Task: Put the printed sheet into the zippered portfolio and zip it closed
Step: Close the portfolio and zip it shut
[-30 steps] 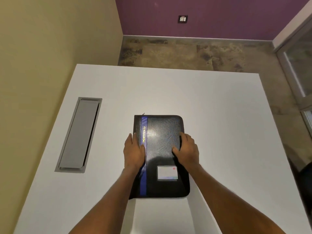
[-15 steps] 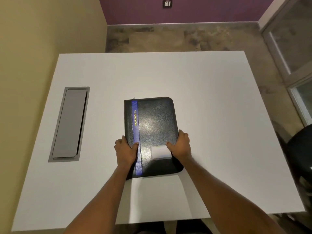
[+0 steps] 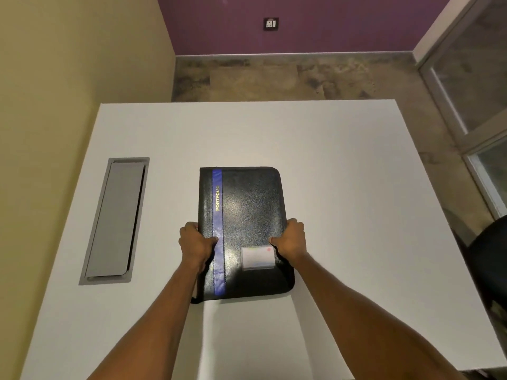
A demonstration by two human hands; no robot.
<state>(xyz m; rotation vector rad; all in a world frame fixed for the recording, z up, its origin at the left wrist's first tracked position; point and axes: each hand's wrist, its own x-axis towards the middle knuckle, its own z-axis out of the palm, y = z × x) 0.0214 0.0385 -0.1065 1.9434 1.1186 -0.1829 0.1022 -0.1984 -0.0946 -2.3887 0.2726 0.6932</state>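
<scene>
Portfolio (image 3: 247, 231), black with a blue stripe down its left side and a small card window near its lower right, lies closed and flat at the middle of the white table (image 3: 343, 174). At nine o'clock from it a grey hatch (image 3: 115, 220) sits sunk in the tabletop. The left hand (image 3: 193, 244) grips the portfolio's left edge, thumb on the cover, and at three o'clock the right hand (image 3: 292, 239) clasps the right edge likewise.

Printed sheet not visible anywhere. Portfolio (image 3: 247, 229) zipper too fine to read, open or shut unclear. Fingers of left hand (image 3: 195, 244) and right hand (image 3: 292, 239) curl under edges, hidden. Card-window text illegible. Dark chair (image 3: 492, 259) cut off at right edge.
</scene>
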